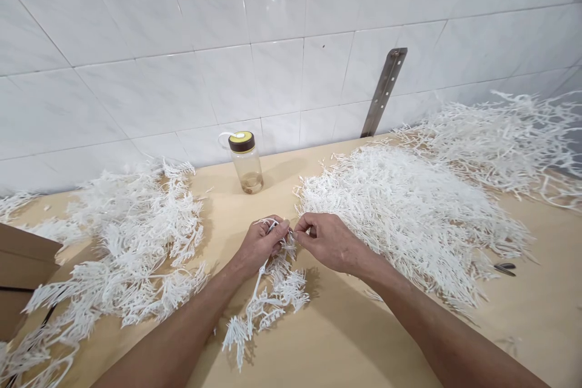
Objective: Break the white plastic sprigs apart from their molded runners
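My left hand [265, 240] is closed around the stem of a white branching plastic sprig [268, 300], whose bushy tufts hang down over the table below my wrist. Close beside it, my right hand [327, 239] has thumb and forefinger pinched together at the top of the sprig. Whatever lies between those fingertips is too small to make out. To the right spreads a large heap of loose white tufted pieces [400, 212]. On the left lies a pile of branched white sprigs [136, 236].
A clear bottle [248, 173] with a yellow-and-black lid stands near the tiled wall [277, 73]. A metal bracket [384, 94] leans there. Longer white stems [504, 139] lie at the back right. A small dark metal tool [504, 269] sits at right, a cardboard box [27, 273] at left.
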The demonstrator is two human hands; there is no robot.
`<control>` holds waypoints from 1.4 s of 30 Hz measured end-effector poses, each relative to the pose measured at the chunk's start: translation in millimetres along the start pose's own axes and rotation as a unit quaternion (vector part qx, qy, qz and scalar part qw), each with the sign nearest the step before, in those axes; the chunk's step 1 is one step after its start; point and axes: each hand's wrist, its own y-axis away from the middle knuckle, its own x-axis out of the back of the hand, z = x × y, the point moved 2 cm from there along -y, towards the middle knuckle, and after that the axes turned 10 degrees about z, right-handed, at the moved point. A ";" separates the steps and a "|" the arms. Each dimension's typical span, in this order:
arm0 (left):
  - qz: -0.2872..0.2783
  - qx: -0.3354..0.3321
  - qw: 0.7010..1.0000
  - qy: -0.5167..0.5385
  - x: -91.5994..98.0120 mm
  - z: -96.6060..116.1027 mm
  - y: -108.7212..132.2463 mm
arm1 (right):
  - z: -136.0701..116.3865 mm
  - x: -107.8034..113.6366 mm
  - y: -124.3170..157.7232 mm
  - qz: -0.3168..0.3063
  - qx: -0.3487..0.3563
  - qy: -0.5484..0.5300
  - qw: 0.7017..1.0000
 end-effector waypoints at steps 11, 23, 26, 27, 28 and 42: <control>0.028 -0.040 0.997 -0.055 -0.7 1.3 1.7 | -1.1 -2.5 1.3 -0.011 0.003 -0.015 1.000; 0.030 -0.050 0.994 -0.096 0.7 -3.9 -1.0 | -2.7 -4.9 1.2 0.018 0.007 0.022 1.000; 0.046 -0.064 0.991 -0.112 -0.2 -3.1 -0.7 | -4.3 -7.0 2.9 0.041 0.019 0.047 0.998; 0.050 -0.066 0.990 -0.114 -0.6 -3.4 -0.8 | -4.9 -8.3 3.8 0.049 0.023 0.059 0.997; 0.053 -0.066 0.990 -0.114 -0.9 -4.0 -1.0 | -5.5 -9.8 4.9 0.055 0.028 0.070 0.996; 0.099 -0.101 0.987 -0.079 -5.7 0.1 5.2 | -6.8 -15.1 0.1 0.060 -0.030 0.119 0.991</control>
